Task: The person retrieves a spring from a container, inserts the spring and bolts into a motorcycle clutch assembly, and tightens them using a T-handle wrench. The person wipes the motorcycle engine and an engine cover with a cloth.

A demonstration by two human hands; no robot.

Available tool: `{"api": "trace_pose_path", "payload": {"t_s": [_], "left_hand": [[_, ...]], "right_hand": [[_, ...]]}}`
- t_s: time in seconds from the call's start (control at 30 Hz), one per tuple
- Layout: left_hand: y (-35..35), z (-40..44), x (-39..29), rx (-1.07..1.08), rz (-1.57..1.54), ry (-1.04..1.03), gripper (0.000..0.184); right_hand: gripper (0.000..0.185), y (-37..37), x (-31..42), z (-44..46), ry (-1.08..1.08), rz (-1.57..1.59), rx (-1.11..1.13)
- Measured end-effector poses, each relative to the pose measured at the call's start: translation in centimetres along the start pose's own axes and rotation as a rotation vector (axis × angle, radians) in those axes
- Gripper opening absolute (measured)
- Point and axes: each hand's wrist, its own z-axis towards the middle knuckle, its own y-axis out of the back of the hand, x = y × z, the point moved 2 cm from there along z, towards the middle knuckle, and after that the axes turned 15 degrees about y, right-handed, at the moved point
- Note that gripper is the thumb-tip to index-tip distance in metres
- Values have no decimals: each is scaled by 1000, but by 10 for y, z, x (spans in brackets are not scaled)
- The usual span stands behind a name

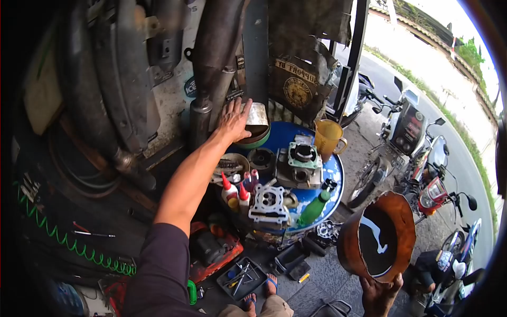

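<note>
My left hand (235, 120) reaches out over the far side of a blue drum top, fingers spread. It is against or just beside a pale, worn can (257, 114) that sits tilted in a green-rimmed bowl (257, 141); whether they touch I cannot tell. My right hand (381, 296), at the lower right, grips a rusty orange-brown, rough-cut container (348, 244) from below. Dark liquid inside it reflects a bright streak. On the blue drum (336, 182) between my hands are an engine cylinder (305, 168), a gasketed metal engine part (268, 205) and a green bottle (315, 207).
An amber measuring jug (328, 138) stands at the drum's far right. Red-capped bottles (229, 193) are at its left. On the floor lie a black tool tray (242, 280) and a red case (214, 251). Exhaust pipes (211, 47) hang at left; parked motorcycles (404, 132) and a crouching person (430, 269) are at right.
</note>
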Motion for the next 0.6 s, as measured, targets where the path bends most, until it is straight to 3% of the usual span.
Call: {"api": "trace_pose_path", "payload": {"t_s": [0.07,0.1,0.17,0.23,0.3,0.33,0.37,0.47,0.5,0.6], "left_hand": [[-13,-15,5,84,90,-71,106],[9,99,1,-45,193,-107,106],[-6,91,-10,206,163,-72,103],[-7,87,-19,97,158,-125,94],[11,108,-29,-81,-106,35,87],[19,117,-37,-61,-209,192,81],[15,130,-45,-64,-206,189,81],[-34,166,-55,-119,-454,478,80],[-54,178,-59,40,-498,577,91],[-129,195,-74,183,-618,751,85]], "right_hand": [[75,-1,25,-25,-14,-99,-221],[75,-13,-39,62,17,59,-171],[71,-4,-18,68,27,-48,-228],[71,4,-11,74,-1,-59,-263],[69,8,-15,85,1,-32,-274],[69,12,-17,89,0,-27,-275],[71,17,-19,93,-22,1,-237],[75,-11,-17,108,-11,-20,-180],[78,-21,-14,113,19,-67,-165],[80,-19,-19,133,34,29,-124]]}}
